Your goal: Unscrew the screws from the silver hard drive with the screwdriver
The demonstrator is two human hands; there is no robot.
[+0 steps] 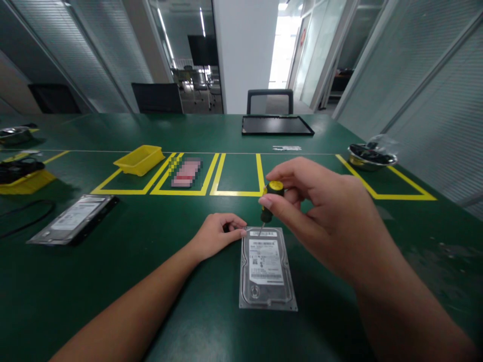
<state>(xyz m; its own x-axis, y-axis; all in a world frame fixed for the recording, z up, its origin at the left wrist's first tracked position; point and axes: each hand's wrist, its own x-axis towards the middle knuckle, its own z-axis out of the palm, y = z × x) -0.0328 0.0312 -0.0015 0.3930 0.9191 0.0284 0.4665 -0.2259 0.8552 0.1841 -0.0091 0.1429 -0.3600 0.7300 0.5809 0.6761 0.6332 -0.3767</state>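
Observation:
A silver hard drive (264, 294) with a white label lies flat on the green table in front of me. At its far left corner is my left hand (219, 234), thumb and fingers closed on the corner. My right hand (320, 201) grips a screwdriver (266, 213) by its yellow and black handle, above the drive's far end. The thin shaft points down at the far part of the drive, near a small label strip. Whether the tip touches the drive or a screw, I cannot tell.
A second hard drive (77, 218) lies to the left, near a black cable (35, 203). Beyond are a yellow tray (139, 160), a blurred pink item (186, 172) and yellow tape outlines (236, 193). A metal bowl (372, 158) stands right; a black-framed panel (278, 125) lies at the back.

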